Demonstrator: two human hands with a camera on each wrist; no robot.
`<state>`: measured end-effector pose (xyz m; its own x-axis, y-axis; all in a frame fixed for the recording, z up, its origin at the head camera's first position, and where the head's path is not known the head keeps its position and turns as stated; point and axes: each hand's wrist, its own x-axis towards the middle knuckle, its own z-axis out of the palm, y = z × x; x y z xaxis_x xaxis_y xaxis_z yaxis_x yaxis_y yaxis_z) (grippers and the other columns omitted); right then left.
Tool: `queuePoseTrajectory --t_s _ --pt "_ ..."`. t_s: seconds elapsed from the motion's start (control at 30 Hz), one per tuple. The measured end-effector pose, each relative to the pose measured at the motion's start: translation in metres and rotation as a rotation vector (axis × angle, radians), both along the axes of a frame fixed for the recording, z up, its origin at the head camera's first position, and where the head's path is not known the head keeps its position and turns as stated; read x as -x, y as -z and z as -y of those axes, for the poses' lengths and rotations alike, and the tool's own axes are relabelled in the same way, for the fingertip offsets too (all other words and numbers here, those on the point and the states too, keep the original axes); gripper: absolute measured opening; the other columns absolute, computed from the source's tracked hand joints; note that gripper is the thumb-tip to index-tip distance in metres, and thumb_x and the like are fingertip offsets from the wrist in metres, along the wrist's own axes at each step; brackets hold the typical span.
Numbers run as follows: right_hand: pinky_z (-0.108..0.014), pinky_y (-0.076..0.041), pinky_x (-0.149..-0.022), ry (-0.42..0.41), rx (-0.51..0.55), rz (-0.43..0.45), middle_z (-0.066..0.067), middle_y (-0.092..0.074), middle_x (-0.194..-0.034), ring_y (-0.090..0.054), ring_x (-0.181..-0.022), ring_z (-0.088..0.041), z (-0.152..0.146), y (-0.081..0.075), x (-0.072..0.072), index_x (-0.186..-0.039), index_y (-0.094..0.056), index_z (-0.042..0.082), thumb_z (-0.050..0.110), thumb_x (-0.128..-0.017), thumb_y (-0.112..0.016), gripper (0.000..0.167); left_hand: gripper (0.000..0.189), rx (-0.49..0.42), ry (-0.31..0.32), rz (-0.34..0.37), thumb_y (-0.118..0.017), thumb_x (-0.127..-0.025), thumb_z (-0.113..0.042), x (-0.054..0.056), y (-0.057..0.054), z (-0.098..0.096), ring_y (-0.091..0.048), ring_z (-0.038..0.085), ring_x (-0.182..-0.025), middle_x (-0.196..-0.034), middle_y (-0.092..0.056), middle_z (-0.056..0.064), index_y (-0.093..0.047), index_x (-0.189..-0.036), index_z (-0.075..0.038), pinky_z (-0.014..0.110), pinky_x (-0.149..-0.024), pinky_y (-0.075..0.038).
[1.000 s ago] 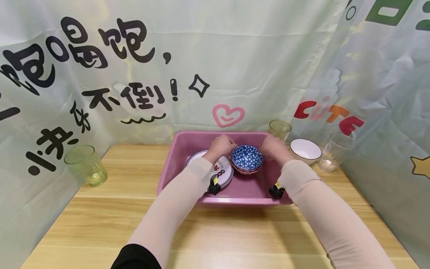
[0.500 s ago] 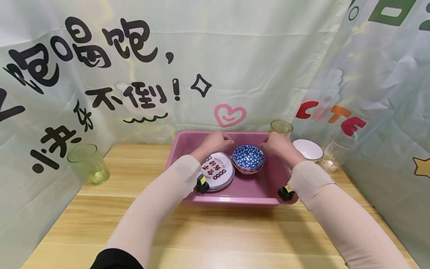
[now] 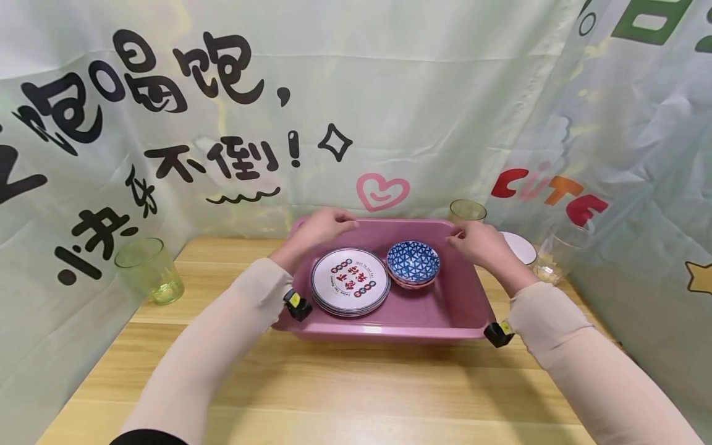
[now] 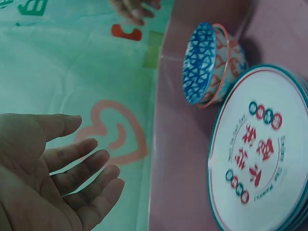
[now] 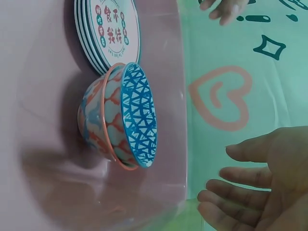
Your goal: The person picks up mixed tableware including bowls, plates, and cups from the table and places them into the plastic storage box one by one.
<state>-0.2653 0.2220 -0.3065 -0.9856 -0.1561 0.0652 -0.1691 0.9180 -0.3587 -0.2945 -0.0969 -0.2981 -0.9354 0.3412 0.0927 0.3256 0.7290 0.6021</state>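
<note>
With 12 o'clock as the far side in the head view, a green-tinted glass [image 3: 149, 272] stands on the wood-grain surface [image 3: 361, 389] at 9 o'clock from the pink plastic basin [image 3: 389, 332]. Next, the left hand [image 3: 327, 225] hangs by the basin's far-left corner, its forearm coming in from 7 o'clock; thumb apart, fingers loosely extended, it holds nothing. The plate stack [image 3: 350, 281] lies flat in the basin, about 5 o'clock from that hand and nearer to it than to the other. The nested bowls [image 3: 413, 262] sit upright just beside the plates, between 2 and 3 o'clock of them; both stacks are round, so only the basin has a long axis, running 9 to 3. The right hand [image 3: 479, 241] is nearer the bowls, which lie between 8 and 9 o'clock from it; its forearm reaches in from 5, fingers relaxed and wide of the thumb, nothing held. Past it, at 3 o'clock, is a white bowl [image 3: 521, 247].
</note>
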Motion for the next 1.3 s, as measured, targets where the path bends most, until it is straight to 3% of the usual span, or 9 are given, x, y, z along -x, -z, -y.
queuePoseTrajectory --t_s 0.23,0.53,0.77,0.87,0.93,1.07,1.17,1.3 --pt "-0.058 -0.045 -0.088 0.017 0.052 -0.016 -0.024 -0.064 -0.118 -0.058 -0.107 -0.041 -0.015 0.008 -0.011 -0.127 -0.060 -0.001 0.033 -0.099 -0.052 0.044 0.037 -0.115 -0.015 0.019 -0.060 -0.098 -0.028 -0.008 -0.001 0.034 -0.056 0.028 -0.118 -0.125 -0.063 0.013 -0.064 -0.125 -0.003 0.042 -0.101 -0.044" --pt "-0.058 -0.046 -0.087 0.020 0.130 -0.047 -0.026 -0.061 -0.121 -0.055 -0.113 -0.045 -0.035 0.028 -0.022 -0.133 -0.053 -0.003 0.031 -0.099 -0.054 0.048 0.043 -0.241 -0.072 0.107 -0.057 -0.100 -0.028 -0.021 0.015 0.082 -0.047 0.035 -0.128 -0.140 -0.052 0.016 -0.057 -0.133 -0.001 0.052 -0.108 -0.035" --pt "-0.049 -0.053 -0.085 0.030 0.323 -0.057 -0.031 -0.054 -0.127 -0.054 -0.116 -0.047 -0.050 0.041 -0.030 -0.137 -0.047 -0.005 0.036 -0.101 -0.053 0.056 0.050 -0.405 -0.126 0.231 -0.053 -0.102 -0.026 -0.026 0.035 0.114 -0.040 0.035 -0.134 -0.145 -0.046 0.018 -0.045 -0.143 0.001 0.053 -0.108 -0.035" --pt "-0.035 -0.056 -0.080 0.047 0.420 -0.040 -0.031 -0.054 -0.128 -0.060 -0.109 -0.038 -0.056 0.046 -0.032 -0.138 -0.044 -0.008 0.036 -0.101 -0.053 0.058 0.055 -0.495 -0.131 0.277 -0.053 -0.102 -0.024 -0.028 0.047 0.124 -0.036 0.036 -0.137 -0.150 -0.038 0.020 -0.037 -0.148 0.002 0.054 -0.106 -0.037" --pt "-0.027 -0.056 -0.075 0.067 0.479 -0.031 -0.031 -0.054 -0.127 -0.064 -0.097 -0.023 -0.060 0.049 -0.032 -0.138 -0.042 -0.010 0.035 -0.101 -0.053 0.059 0.059 -0.561 -0.137 0.310 -0.054 -0.102 -0.025 -0.030 0.056 0.129 -0.035 0.037 -0.137 -0.152 -0.034 0.021 -0.032 -0.150 0.000 0.053 -0.106 -0.038" --pt "-0.021 -0.056 -0.072 0.104 0.618 0.007 -0.033 -0.049 -0.129 -0.056 -0.080 0.006 -0.069 0.059 -0.032 -0.140 -0.037 -0.014 0.033 -0.102 -0.050 0.062 0.065 -0.678 -0.127 0.388 -0.054 -0.102 -0.026 -0.031 0.074 0.134 -0.035 0.038 -0.136 -0.153 -0.030 0.021 -0.023 -0.153 0.000 0.051 -0.106 -0.040" --pt "-0.020 -0.056 -0.074 0.128 0.730 0.048 -0.028 -0.049 -0.128 -0.055 -0.080 0.011 -0.076 0.066 -0.031 -0.141 -0.032 -0.017 0.033 -0.103 -0.049 0.065 0.066 -0.737 -0.122 0.437 -0.053 -0.102 -0.027 -0.033 0.087 0.135 -0.036 0.038 -0.135 -0.153 -0.031 0.021 -0.021 -0.154 0.000 0.051 -0.107 -0.038" --pt "-0.021 -0.056 -0.075 0.156 0.888 0.111 -0.002 -0.059 -0.106 -0.059 -0.082 0.005 -0.089 0.073 -0.029 -0.139 -0.031 -0.017 0.035 -0.102 -0.051 0.066 0.064 -0.783 -0.133 0.468 -0.055 -0.101 -0.032 -0.036 0.100 0.136 -0.039 0.036 -0.133 -0.149 -0.038 0.021 -0.029 -0.152 -0.002 0.051 -0.108 -0.037"
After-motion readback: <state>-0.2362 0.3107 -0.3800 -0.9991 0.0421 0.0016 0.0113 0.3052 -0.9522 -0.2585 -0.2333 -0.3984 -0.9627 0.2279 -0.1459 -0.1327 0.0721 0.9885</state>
